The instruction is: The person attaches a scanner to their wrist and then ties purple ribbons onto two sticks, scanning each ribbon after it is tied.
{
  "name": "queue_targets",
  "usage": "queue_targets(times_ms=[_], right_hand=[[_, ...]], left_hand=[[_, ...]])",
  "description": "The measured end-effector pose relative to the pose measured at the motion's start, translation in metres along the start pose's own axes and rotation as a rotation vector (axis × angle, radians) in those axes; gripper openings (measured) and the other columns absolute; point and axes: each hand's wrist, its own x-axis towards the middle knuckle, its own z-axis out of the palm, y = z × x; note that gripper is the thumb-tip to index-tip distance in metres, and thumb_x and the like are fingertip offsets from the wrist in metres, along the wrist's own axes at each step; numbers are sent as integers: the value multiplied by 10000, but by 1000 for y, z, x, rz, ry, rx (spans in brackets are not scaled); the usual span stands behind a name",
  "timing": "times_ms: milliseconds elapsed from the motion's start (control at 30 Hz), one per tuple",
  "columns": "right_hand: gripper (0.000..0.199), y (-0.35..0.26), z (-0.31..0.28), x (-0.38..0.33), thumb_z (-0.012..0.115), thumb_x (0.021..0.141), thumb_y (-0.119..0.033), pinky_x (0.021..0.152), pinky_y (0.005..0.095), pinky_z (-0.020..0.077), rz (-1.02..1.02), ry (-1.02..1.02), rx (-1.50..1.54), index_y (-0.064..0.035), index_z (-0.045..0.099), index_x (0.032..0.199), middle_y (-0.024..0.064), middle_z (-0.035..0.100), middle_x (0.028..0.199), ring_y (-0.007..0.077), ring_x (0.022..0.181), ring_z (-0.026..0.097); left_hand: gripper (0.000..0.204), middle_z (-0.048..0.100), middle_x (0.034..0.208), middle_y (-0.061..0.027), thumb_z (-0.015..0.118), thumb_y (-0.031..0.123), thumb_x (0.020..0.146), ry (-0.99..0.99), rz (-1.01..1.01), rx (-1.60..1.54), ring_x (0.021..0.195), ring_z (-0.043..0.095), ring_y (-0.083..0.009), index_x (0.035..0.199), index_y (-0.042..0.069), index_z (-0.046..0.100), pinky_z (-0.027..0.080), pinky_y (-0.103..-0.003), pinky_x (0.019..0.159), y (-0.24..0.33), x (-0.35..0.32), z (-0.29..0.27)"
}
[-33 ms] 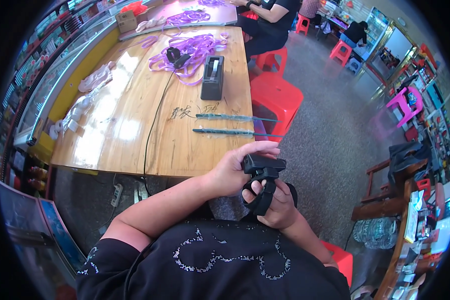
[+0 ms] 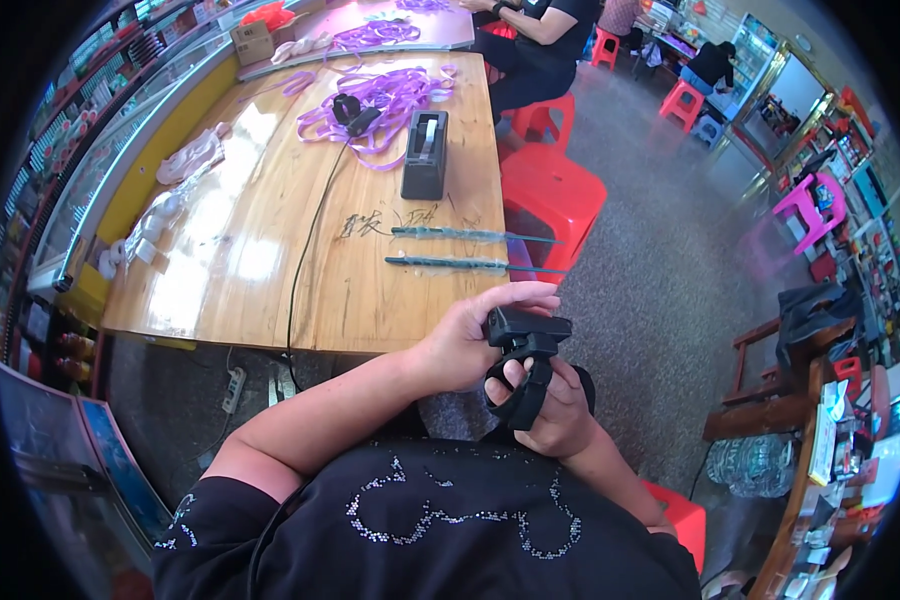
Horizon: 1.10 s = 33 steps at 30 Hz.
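In front of my body, my left hand point(image 2: 465, 338) grips a small black box-shaped device point(image 2: 528, 328), its fingers stretched along the top edge. My right hand point(image 2: 558, 412) is just below it, with a black strap point(image 2: 526, 400) looped about it. The right fingers are curled at the strap under the device. Past my hands, two thin dark green sticks point(image 2: 448, 264) lie side by side, reaching over the table's right edge. A black tape dispenser point(image 2: 426, 155) stands behind them.
The wooden table point(image 2: 340, 310) bears a heap of purple ribbon point(image 2: 395, 95) with a black corded device point(image 2: 353, 116) on it. Red stools point(image 2: 555, 195) line its right side. Someone in black point(image 2: 545, 40) sits at the far end. A large clear water bottle point(image 2: 753, 465) stands at right.
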Motion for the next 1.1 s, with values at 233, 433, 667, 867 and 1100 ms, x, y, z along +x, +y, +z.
queue_targets(times_ms=[233,433,667,867,1100], right_hand=[[528,3,7,-3,554,647,-40,983,397,374,42,140,166,-145,599,1163,105,518,1263,243,1175,456],[551,3,2,11,561,643,-29,969,406,374,67,93,230,-144,581,1182,119,501,1285,267,1184,451],[696,4,-4,14,446,795,103,1063,406,244,331,150,566,32,130,1411,278,332,1375,378,1300,314],[800,2,-1,6,400,821,95,1038,415,302,611,243,1108,-42,-109,1423,215,137,1472,305,1351,227],[796,2,1,11,384,809,103,979,356,377,758,378,1251,-49,-92,1429,198,147,1481,270,1318,310]], left_hand=[[551,535,1217,-106,500,-197,728,-55,-16,2,1144,500,-185,1231,24,470,381,-327,994,-4,1,-1],[399,551,1160,-88,482,-144,777,-19,-144,-258,1090,511,-153,1134,31,508,381,-308,974,3,2,1],[330,503,1226,-94,482,114,914,-15,-169,-359,1106,493,-163,1227,31,422,394,-337,946,-17,-7,-5],[332,559,1052,-44,399,278,977,58,-291,-253,916,549,-99,1182,27,469,449,-257,808,-6,-2,3],[284,572,912,-27,458,276,959,156,-357,-220,716,548,-72,1075,19,496,459,-224,667,-1,-1,11]])
